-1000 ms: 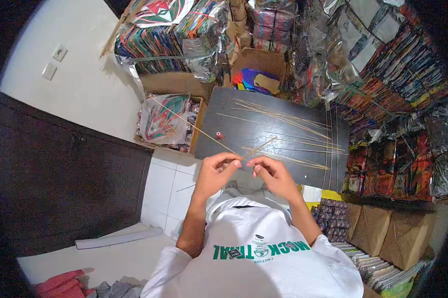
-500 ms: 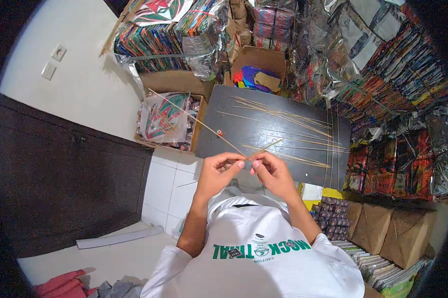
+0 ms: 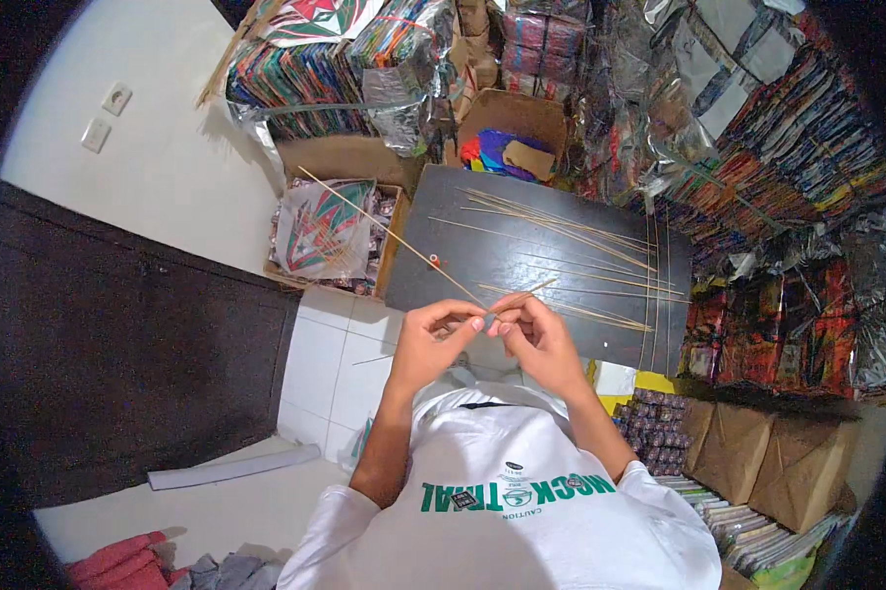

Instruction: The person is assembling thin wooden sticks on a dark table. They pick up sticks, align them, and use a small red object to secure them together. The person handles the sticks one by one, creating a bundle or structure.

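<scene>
Two thin bamboo sticks cross where my fingertips meet, in front of my chest at the near edge of the dark table. One long stick slants up and left from my fingers, over the table. The other stick pokes out past my right fingers, and a thin end shows low beside my left wrist. My left hand is closed in a pinch at the crossing. Almost touching it, my right hand pinches there too. The fingers hide the crossing itself. Several loose bamboo sticks lie on the table beyond.
A small white-and-orange item sits on the dark table. Left of it is a cardboard box with printed sheets. Another box holds colourful pieces behind the table. Plastic-wrapped stacks rise at the right.
My hands stay pinched on the crossed sticks, with the right fingertips shifted slightly toward the left hand. The view has moved a little; the table's sticks lie as before.
</scene>
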`<state>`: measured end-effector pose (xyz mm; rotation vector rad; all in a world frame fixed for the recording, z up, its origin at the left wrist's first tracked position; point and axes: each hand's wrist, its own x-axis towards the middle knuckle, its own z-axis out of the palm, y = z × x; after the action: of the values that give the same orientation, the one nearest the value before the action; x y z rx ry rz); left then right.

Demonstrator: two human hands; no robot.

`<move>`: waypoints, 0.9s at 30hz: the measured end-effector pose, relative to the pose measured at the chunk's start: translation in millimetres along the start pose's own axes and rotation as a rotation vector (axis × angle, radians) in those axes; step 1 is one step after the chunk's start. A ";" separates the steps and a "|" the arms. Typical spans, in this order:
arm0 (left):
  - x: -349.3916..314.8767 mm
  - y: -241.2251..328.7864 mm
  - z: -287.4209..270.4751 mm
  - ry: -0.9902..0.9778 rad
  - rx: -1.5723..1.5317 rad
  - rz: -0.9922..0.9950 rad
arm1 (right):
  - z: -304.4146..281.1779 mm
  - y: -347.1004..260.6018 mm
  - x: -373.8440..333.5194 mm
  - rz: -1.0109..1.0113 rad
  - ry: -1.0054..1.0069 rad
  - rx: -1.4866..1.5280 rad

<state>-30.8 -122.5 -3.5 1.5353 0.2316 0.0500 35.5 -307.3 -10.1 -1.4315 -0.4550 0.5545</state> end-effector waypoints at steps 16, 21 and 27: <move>1.3 3.1 -23.0 0.147 -0.040 0.125 | 2.7 5.6 -5.3 0.059 0.007 0.068; 2.7 19.1 -25.5 0.176 -0.017 0.145 | 4.9 2.2 -6.6 0.082 -0.020 0.070; 7.1 16.8 -27.3 0.292 0.073 0.198 | 6.2 -5.6 -9.0 0.101 -0.037 0.055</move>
<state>-26.9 -93.7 11.9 1.6172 0.3141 0.4286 25.0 -308.1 -3.7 -1.3987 -0.3956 0.6710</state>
